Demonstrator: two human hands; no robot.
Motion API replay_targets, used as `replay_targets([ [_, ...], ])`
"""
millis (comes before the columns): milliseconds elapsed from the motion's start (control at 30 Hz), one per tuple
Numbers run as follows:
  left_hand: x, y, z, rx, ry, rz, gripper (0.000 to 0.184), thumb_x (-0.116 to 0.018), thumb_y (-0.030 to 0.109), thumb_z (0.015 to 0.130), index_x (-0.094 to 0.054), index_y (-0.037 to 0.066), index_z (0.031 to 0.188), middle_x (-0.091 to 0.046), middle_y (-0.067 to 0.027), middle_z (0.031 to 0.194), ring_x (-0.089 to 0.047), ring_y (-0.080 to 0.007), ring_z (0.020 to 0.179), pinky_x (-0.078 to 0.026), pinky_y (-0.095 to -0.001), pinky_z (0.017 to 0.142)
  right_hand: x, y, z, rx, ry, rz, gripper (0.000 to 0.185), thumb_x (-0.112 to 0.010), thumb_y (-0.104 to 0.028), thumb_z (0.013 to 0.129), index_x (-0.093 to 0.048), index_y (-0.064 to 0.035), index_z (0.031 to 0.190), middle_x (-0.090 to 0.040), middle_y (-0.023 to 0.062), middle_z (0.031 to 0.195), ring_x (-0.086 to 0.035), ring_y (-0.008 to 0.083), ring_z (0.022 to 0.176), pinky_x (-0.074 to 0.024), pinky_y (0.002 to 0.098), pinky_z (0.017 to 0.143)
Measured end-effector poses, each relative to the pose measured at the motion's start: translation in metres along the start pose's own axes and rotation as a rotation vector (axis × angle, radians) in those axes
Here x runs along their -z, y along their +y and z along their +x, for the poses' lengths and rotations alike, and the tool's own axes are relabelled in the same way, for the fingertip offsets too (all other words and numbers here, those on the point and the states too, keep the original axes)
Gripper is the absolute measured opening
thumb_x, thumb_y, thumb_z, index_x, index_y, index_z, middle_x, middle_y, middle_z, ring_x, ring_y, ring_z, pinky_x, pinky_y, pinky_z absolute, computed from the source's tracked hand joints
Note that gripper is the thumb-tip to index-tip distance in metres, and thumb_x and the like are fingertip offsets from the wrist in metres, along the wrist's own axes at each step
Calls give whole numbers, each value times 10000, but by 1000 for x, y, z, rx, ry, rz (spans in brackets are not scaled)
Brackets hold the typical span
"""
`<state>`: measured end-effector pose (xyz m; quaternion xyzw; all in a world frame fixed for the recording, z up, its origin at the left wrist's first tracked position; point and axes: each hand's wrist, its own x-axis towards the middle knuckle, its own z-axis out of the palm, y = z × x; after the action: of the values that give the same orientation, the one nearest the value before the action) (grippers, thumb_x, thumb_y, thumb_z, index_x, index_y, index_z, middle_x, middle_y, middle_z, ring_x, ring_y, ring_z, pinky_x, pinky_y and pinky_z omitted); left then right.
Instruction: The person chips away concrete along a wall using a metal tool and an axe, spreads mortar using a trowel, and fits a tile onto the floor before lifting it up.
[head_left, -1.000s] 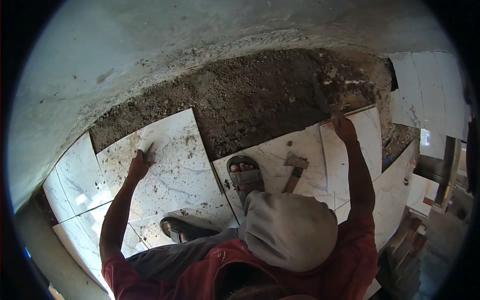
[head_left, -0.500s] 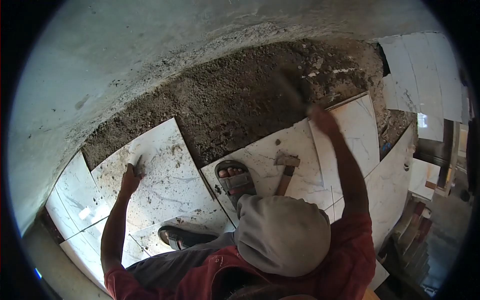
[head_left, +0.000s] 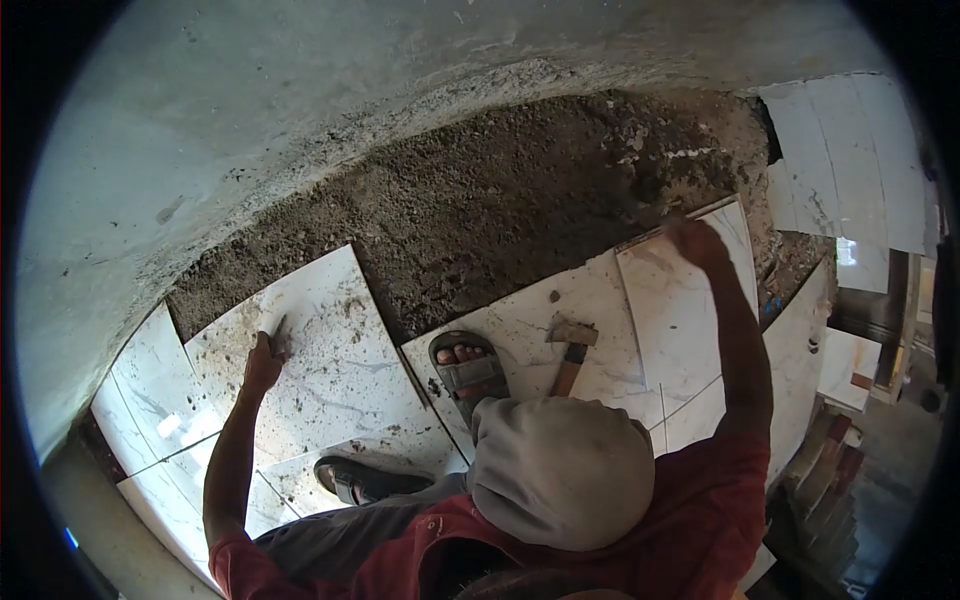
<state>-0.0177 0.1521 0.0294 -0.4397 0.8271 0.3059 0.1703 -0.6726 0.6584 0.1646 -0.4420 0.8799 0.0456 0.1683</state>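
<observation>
My left hand [head_left: 264, 362] rests on a large white marble-look tile [head_left: 330, 370] sprinkled with crumbs of soil, its fingers apart and holding nothing I can see. My right hand [head_left: 697, 243] is closed over the far edge of another white tile [head_left: 690, 300]. It grips a trowel [head_left: 645, 212], whose blade is smeared by motion above the dark bed of soil or mortar [head_left: 480, 200]. Between my hands a hammer [head_left: 572, 355] lies on a tile, its handle partly hidden by the grey cap [head_left: 565, 470].
A rough plastered wall [head_left: 300, 90] curves round the far side of the bed. My sandalled feet [head_left: 468, 370] stand on the tiles. More tiles [head_left: 850, 150] lean at the right, near a stack of boards and offcuts [head_left: 830, 460].
My right hand has swung to the right and slightly nearer, drawing the trowel with it over the bed. My left hand has stayed on the tile. The hammer has not moved.
</observation>
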Motion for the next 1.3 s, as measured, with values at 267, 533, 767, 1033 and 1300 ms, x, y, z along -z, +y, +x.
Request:
replay_targets([
  [267,4,7,2,77,-66,9,489,-706,151,747,-384,20,1092,-617,-247,958,-598,-425,924,-473,-474,742,-2,-194,27,-60,-189,204,422,-486,-472,889,-553,-115,1106,-636,157,965,-612,363,889,-495,459,729],
  [533,15,33,-16,63,-35,-35,513,-710,152,744,-382,12,1113,-611,-251,987,-590,-418,955,-464,-469,774,-15,-60,104,-147,-22,284,565,-424,-515,901,-518,-63,1226,-590,201,1128,-560,361,1051,-432,448,911],
  [767,-2,23,-21,37,66,-143,528,-709,165,744,-395,10,1139,-605,-237,1034,-580,-398,991,-471,-444,812,-7,-26,109,-28,180,44,524,-416,-491,912,-523,-82,1222,-629,236,953,-598,413,905,-481,478,790],
  [1033,4,20,-15,84,-34,-82,560,-709,203,749,-382,3,1158,-600,-245,1036,-582,-397,983,-471,-445,810,-31,-250,99,236,-115,252,407,-450,-454,909,-550,-157,1169,-637,207,920,-603,417,865,-485,498,740],
  [1300,7,17,-58,157,-2,-225,472,-653,270,805,-418,37,1143,-618,-251,963,-602,-396,913,-466,-446,774,-28,-42,109,-246,112,270,491,-426,-452,922,-545,-71,1207,-574,218,1142,-522,412,1075,-422,435,899],
])
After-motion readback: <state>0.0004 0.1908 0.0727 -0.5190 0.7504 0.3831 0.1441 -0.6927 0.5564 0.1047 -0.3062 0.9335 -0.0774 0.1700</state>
